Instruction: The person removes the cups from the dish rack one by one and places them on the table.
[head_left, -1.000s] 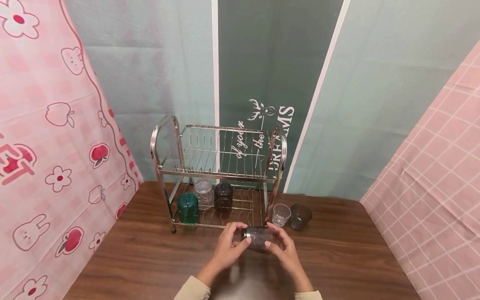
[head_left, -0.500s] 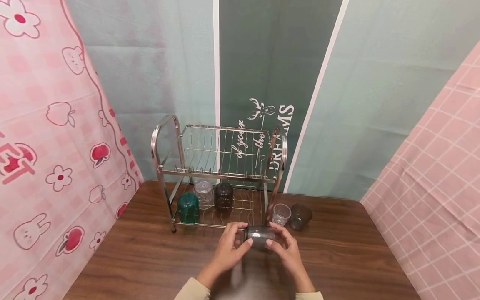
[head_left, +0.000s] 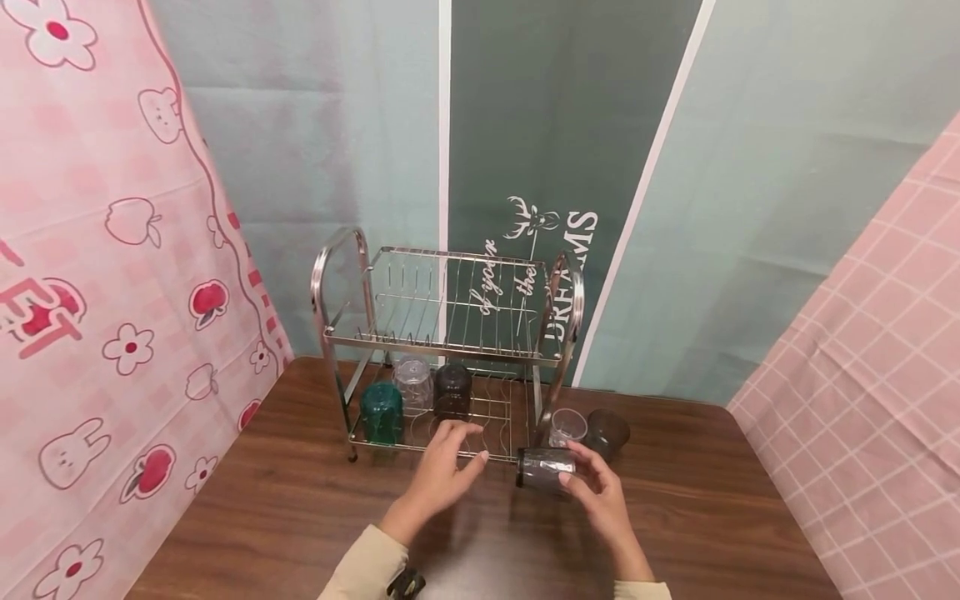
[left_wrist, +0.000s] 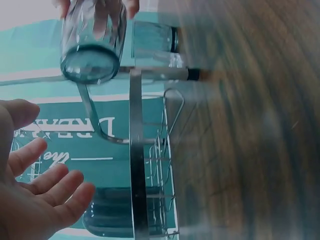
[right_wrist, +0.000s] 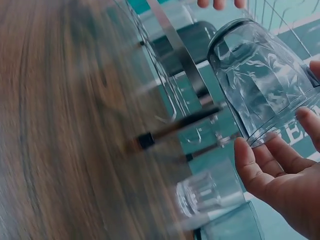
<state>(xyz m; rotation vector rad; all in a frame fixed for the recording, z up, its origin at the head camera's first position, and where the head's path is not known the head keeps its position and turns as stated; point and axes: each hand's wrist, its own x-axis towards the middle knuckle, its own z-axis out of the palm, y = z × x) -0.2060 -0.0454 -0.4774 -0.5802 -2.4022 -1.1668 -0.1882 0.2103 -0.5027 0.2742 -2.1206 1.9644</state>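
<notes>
My right hand (head_left: 603, 496) holds a smoky grey glass (head_left: 546, 469) at its rim end, thumb on the near side and fingers behind. The glass lies on its side in the air, its thick base (left_wrist: 91, 64) pointing left. In the right wrist view the faceted wall of the glass (right_wrist: 265, 75) is see-through. My left hand (head_left: 441, 471) is apart from it, fingers spread and holding nothing, in front of the lower tier of a metal dish rack (head_left: 442, 346). On that tier a teal glass (head_left: 382, 414), a clear glass (head_left: 412, 385) and a dark glass (head_left: 452, 390) stand upside down.
Right of the rack, a small clear glass (head_left: 567, 428) and a dark glass (head_left: 607, 433) stand upright on the wooden table (head_left: 712, 500). Printed curtains hang behind and on both sides. The rack's right upright (head_left: 558, 375) rises just behind the held glass.
Both hands held the glass before. My left hand has let go and moved left towards the rack, while my right hand has carried the glass a little to the right.
</notes>
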